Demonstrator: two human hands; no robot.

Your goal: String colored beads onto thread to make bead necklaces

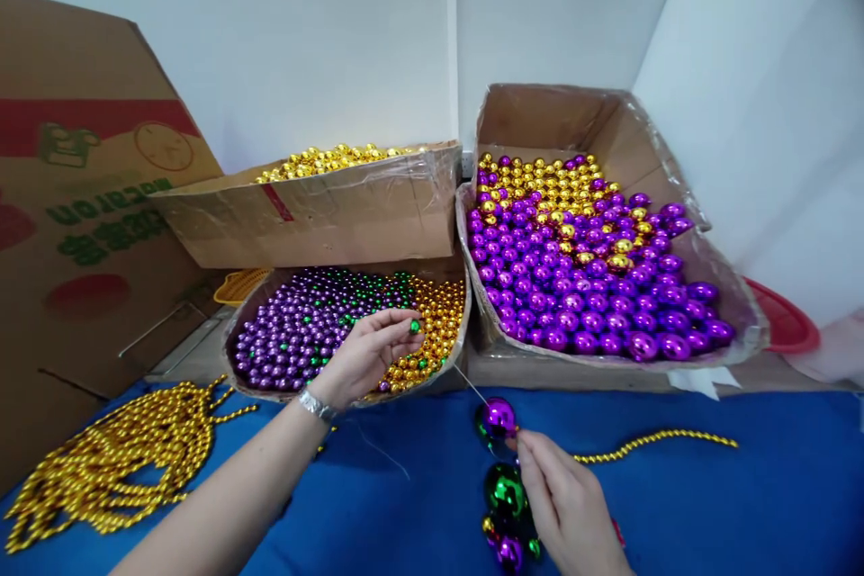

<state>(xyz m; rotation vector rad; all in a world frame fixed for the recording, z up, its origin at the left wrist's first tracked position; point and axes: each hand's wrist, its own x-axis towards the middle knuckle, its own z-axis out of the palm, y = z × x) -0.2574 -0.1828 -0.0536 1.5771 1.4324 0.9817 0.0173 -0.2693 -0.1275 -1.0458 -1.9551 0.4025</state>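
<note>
My left hand reaches over the near box of small beads and pinches a small green bead between thumb and fingers. My right hand rests on the blue cloth and holds a thin needle or wire that points up-left toward the left hand. Threaded behind it are a large purple ball, a large green ball and smaller beads. A gold bead strand trails off to the right.
A heap of gold bead strands lies at the left. A carton of gold beads stands behind the near box. A large box of purple and gold balls sits at the right. A big cardboard carton leans at far left. A red lid shows at the right.
</note>
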